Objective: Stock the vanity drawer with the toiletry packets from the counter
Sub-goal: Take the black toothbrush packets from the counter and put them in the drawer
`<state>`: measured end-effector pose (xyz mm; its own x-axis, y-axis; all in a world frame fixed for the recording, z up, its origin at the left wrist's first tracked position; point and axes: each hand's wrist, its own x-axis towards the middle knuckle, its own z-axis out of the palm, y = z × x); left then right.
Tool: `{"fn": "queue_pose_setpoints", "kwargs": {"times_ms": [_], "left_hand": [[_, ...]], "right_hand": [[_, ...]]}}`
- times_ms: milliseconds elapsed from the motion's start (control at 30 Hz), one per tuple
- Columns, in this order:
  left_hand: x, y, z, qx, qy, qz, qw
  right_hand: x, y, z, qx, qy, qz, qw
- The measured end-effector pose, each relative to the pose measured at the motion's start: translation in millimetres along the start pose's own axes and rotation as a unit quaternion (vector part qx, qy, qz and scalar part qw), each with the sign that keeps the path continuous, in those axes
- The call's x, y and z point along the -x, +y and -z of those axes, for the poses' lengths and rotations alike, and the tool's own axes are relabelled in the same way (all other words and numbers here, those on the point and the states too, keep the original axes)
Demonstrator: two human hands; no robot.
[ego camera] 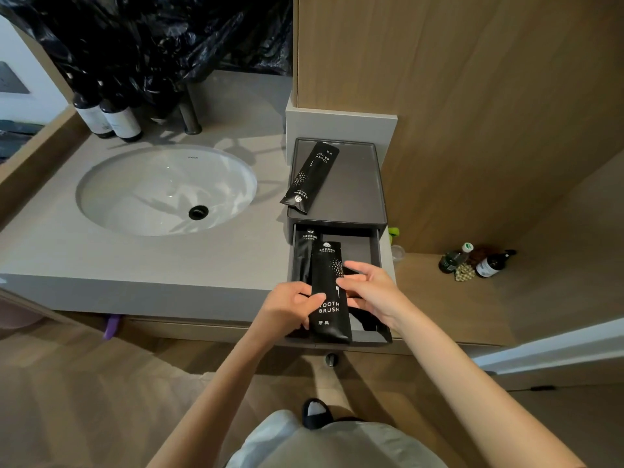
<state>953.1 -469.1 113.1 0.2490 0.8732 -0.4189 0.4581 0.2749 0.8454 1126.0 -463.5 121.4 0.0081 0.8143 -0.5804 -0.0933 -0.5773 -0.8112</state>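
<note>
A dark grey drawer box stands on the counter's right end with its drawer (374, 246) pulled out toward me. Over the drawer I hold a black toothbrush packet (329, 278) lengthwise: my left hand (288, 307) grips its left edge with the thumb on its face, and my right hand (369, 290) pinches its right edge. Another black packet (303, 253) lies inside the drawer at the left, partly covered. A third toothbrush packet (312, 175) lies slanted on the box's top tray (358, 184), its lower end hanging over the front left corner.
A white oval sink (165, 189) sits in the grey counter (135, 258) to the left, with a dark tap and two dark bottles (106, 118) behind it. Black plastic sheeting hangs above. Wood panelling is to the right, and several bottles (476, 261) stand on a low wooden ledge.
</note>
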Motion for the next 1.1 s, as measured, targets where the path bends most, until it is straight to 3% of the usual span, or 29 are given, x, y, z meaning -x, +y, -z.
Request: {"fn": "queue_pose_setpoints", "kwargs": {"times_ms": [167,267,367,500,700,767,867,1100], "left_hand": [[-19,9,-2,-0.096,0.071,-0.016,0.993],[-18,13,0,-0.239,0.136,-0.065,0.959],[-20,7,6,-0.282,0.177,-0.107,0.937],[-25,-9,13,-0.252,0.207,-0.106,0.939],[-29,-20,21,-0.133,0.157,-0.054,0.977],[-28,-18,22,-0.109,0.149,-0.058,0.981],[-30,-18,22,-0.096,0.14,-0.07,0.983],[-35,-22,26,-0.066,0.133,-0.055,0.987]], "right_hand": [[-18,5,-4,0.036,0.042,0.014,0.998],[-26,7,-5,0.049,0.067,0.022,0.996],[-34,13,-6,0.066,0.081,0.031,0.994],[-42,23,-6,0.161,0.107,0.053,0.98],[-38,23,-8,0.301,0.123,0.108,0.939],[-38,23,-8,0.37,0.116,0.144,0.91],[-35,19,-5,0.445,0.088,0.175,0.874],[-32,13,2,0.468,-0.037,0.147,0.87]]}}
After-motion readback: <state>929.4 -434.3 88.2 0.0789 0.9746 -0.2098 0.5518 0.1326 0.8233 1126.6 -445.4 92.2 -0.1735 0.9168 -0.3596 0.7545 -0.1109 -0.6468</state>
